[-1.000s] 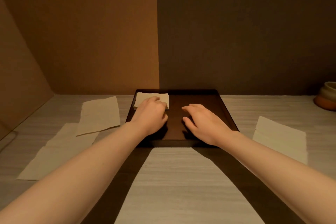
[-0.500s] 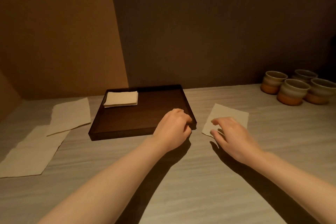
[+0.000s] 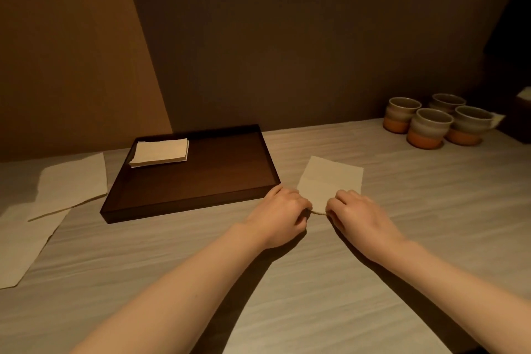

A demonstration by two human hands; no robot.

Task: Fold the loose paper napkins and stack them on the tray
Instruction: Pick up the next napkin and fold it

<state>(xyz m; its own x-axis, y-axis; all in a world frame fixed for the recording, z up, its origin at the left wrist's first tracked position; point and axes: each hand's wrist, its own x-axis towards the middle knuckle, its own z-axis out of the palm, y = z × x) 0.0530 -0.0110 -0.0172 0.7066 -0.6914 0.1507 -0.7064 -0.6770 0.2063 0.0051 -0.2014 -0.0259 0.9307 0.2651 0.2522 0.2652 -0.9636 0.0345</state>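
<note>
tray left of centre, one loose napkin to its right, cups far right on the worktop

the tray sits toward the back wall, with a stack of folded napkins in its far left corner. left of the tray lie overlapping loose napkins — one near the tray's left edge, the others nearer the front-left edge of the worktop. just right of the tray's near right corner lies a single napkin; the left hand and right hand sit at its near edge. four cups cluster at the far right — behind that napkin.
</note>
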